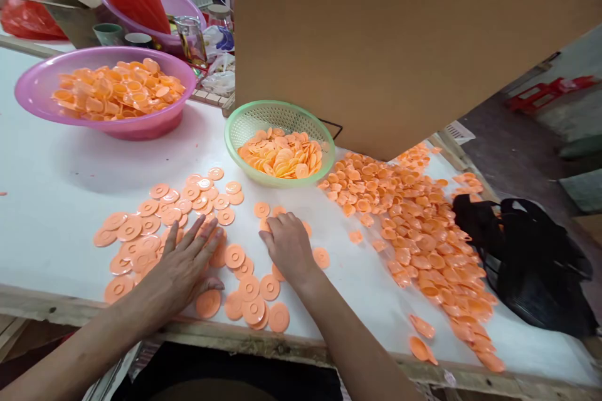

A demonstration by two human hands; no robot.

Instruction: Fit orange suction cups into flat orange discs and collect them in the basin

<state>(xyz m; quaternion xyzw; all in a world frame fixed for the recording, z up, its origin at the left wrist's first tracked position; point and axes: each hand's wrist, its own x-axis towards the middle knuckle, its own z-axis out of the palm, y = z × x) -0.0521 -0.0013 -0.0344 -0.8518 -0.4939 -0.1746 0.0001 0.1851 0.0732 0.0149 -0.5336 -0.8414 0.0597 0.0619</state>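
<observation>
My left hand (190, 263) lies flat with its fingers spread over a loose patch of flat orange plastic discs (130, 229), each with a ring moulded in its middle. To its right, my right hand (289, 247) rests among more discs (249, 287), its fingers curled down and its thumb towards the left. What sits under those bent fingers is hidden. Beyond my hands stands a green perforated basket (232, 131) holding a pile of similar orange discs (285, 156).
A pink basin (35, 91) of orange cup-like pieces (122, 88) stands back left. A heap of orange spoon-like pieces (418, 232) spreads along the right. Behind the basket rises a large cardboard box (376, 44). A black bag (536, 263) lies at the right edge.
</observation>
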